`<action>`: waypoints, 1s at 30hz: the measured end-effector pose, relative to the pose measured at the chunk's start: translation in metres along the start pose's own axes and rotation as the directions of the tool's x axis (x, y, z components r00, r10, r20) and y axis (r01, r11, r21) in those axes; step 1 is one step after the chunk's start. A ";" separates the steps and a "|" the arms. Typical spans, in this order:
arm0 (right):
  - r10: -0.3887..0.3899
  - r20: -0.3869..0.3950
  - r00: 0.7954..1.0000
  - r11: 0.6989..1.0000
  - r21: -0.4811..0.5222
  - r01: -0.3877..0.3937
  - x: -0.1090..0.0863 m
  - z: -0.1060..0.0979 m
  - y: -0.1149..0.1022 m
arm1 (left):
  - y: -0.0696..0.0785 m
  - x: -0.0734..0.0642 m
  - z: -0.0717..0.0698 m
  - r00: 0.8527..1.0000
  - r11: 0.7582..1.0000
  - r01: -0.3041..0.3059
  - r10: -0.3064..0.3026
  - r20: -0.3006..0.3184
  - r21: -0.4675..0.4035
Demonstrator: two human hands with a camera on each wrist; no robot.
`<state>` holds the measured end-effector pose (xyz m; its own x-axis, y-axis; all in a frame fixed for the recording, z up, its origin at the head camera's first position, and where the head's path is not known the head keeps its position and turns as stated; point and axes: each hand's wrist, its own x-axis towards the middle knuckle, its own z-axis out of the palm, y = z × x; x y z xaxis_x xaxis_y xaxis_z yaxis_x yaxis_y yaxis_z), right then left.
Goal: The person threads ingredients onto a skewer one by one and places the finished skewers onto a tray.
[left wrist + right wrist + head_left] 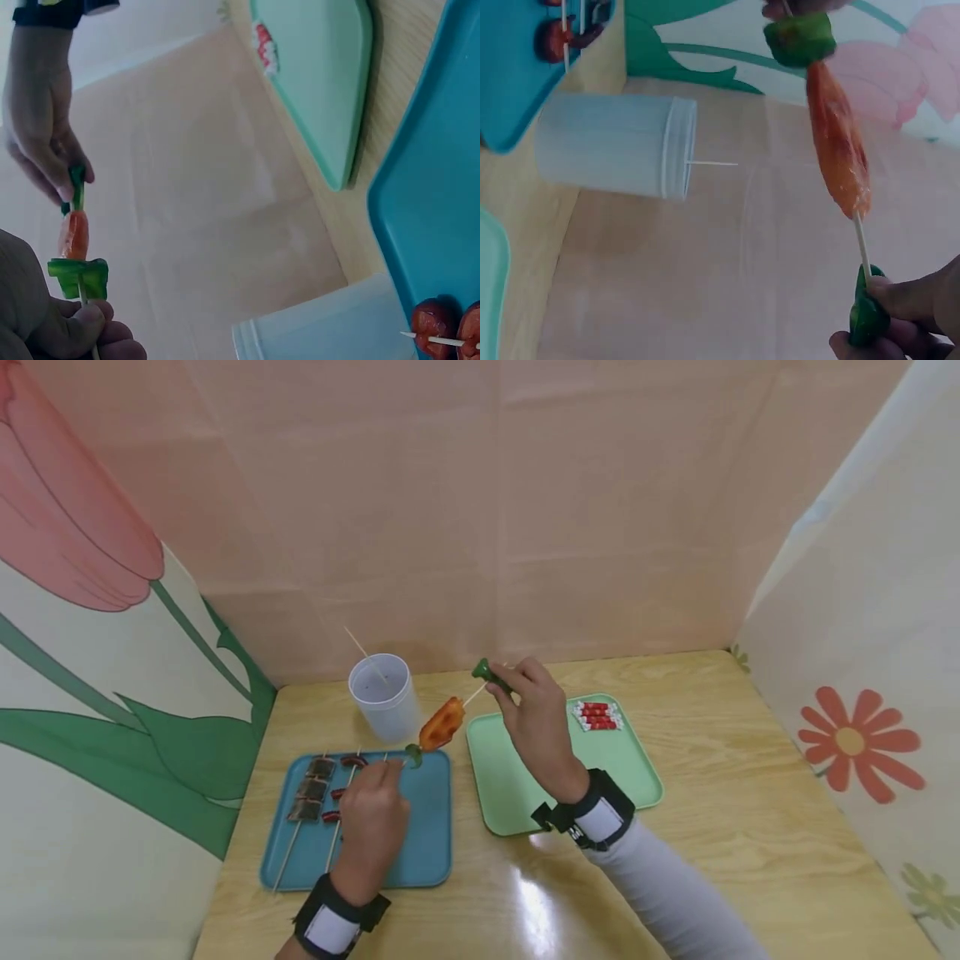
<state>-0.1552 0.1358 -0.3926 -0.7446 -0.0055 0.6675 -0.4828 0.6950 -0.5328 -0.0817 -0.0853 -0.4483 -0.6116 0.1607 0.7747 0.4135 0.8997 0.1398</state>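
Observation:
My left hand (375,814) pinches a thin wooden skewer (862,244) just below a green pepper piece (80,274) threaded on it. Above that pepper sits a glossy orange-red piece of meat (442,724), which looks like a chicken wing. Between thumb and fingers, my right hand (542,727) holds a second green pepper piece (868,319) at the skewer's upper end. The stick's tip meets this pepper in the right wrist view. Both hands hold the skewer raised and slanted above the trays.
A blue tray (429,860) on the left bears skewers with dark brown squares and reddish-brown pieces. The pale green tray (498,793) to its right holds several red-and-white wrapped sticks (598,717). Behind the blue tray, a whitish plastic cup (393,714) contains a thin stick (714,163).

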 end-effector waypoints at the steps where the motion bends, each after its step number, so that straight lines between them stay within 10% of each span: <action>1: -0.007 0.003 1.000 1.000 0.000 0.007 -0.002 0.002 -0.002 | 0.000 0.000 0.001 1.000 1.000 -0.004 0.004 -0.003 0.002; 13: -0.039 0.067 0.997 0.999 0.026 0.038 -0.019 0.018 -0.014 | -0.001 -0.005 -0.001 0.999 1.000 0.013 -0.012 0.033 -0.022; 18: 0.052 0.183 0.982 0.988 0.137 -0.077 -0.029 0.015 -0.004 | -0.008 -0.018 0.000 0.997 0.996 0.044 -0.040 0.064 -0.071; 25: 0.292 0.483 0.826 0.939 0.021 -0.344 -0.056 0.022 0.022 | -0.015 -0.057 -0.001 0.979 0.990 0.133 -0.124 0.162 -0.047; 27: 0.302 0.570 0.764 0.939 -0.041 -0.340 -0.069 0.034 0.030 | -0.015 -0.067 -0.002 0.952 0.980 0.198 -0.187 0.240 -0.021; 30: 0.293 0.661 0.691 0.940 -0.067 -0.334 -0.092 0.057 0.037 | -0.012 -0.080 -0.002 0.871 0.951 0.307 -0.299 0.389 0.043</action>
<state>-0.1313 0.1212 -0.5031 -0.9605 -0.2756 -0.0387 -0.1742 0.7038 -0.6887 -0.0362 -0.1101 -0.5106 -0.9190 0.0290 0.3931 0.1764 0.9221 0.3444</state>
